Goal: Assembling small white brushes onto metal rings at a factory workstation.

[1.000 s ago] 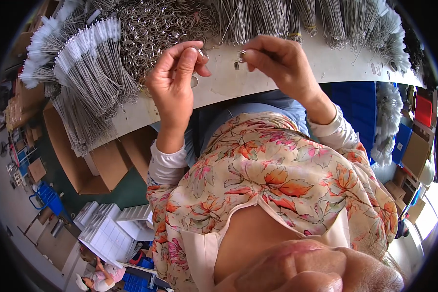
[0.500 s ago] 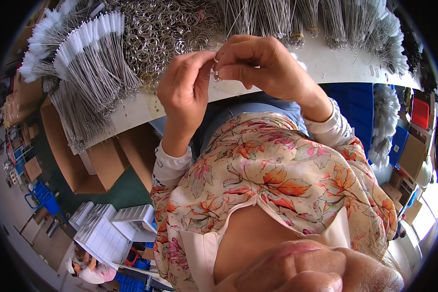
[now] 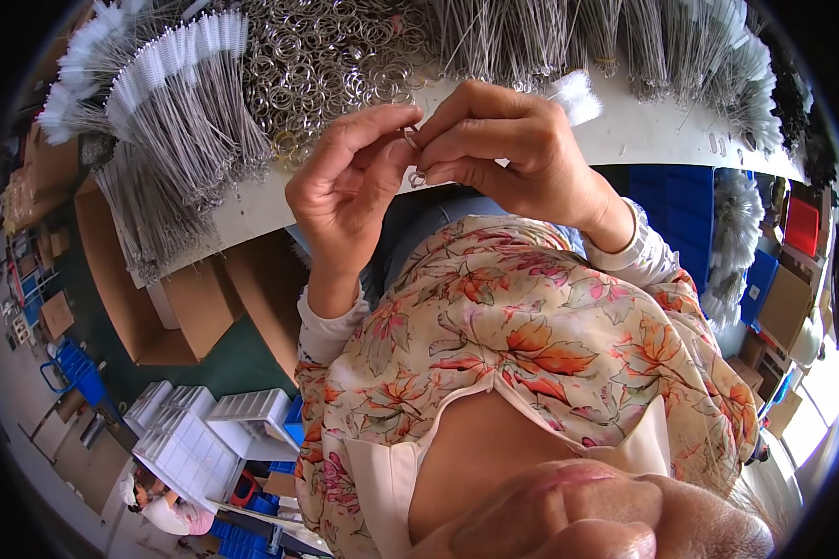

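Pinching a small metal ring (image 3: 411, 138) in the right hand (image 3: 522, 154), kinda by the counter (image 3: 657, 130) edge near the pile of rings (image 3: 331, 61), can't really tell if gripping with the left hand (image 3: 345, 191) too

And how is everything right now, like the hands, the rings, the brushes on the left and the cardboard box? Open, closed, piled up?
Left hand: fingers bent, tips at the metal ring; grip unclear
Right hand: fingers closed on the metal ring
Metal ring: up between both hands; open or closed, too small to tell
Loose rings: heaped on the table
Wire brushes: piled up, bristles at the far end
Cardboard box: open
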